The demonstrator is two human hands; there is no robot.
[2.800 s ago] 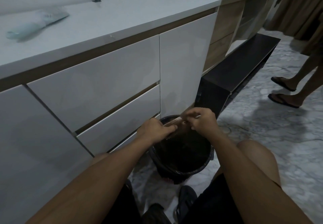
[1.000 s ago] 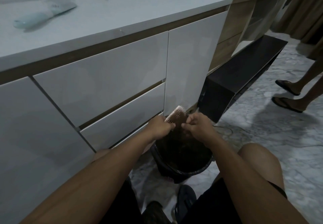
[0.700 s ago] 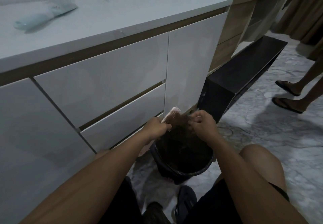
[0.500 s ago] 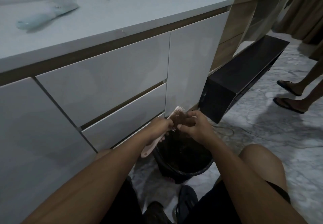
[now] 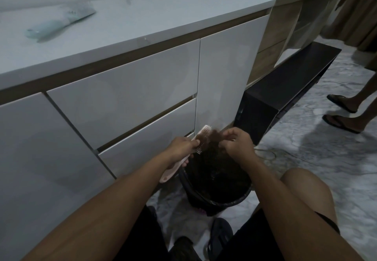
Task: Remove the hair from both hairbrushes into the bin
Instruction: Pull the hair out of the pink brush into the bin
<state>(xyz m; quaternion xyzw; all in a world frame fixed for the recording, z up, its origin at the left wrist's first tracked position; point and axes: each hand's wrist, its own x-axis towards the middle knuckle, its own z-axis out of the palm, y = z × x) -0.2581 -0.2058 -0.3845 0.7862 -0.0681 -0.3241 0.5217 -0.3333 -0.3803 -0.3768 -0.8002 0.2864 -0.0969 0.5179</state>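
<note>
The left hand (image 5: 180, 148) is gripping the pink hairbrush (image 5: 195, 144) by its handle, holding it tilted over the black bin (image 5: 216, 187) on the floor. The right hand (image 5: 236, 141) is pinching the brown hair (image 5: 212, 138) clinging to the bristles. The light blue hairbrush (image 5: 59, 21) is lying near the back left corner of the white cabinet top (image 5: 163, 18).

Both forearms reach toward 12 o'clock. Left hand (image 5: 179, 148) grips the brush (image 5: 201, 140); right hand (image 5: 237, 141) pinches hair (image 5: 213, 138), fingers curled.
</note>
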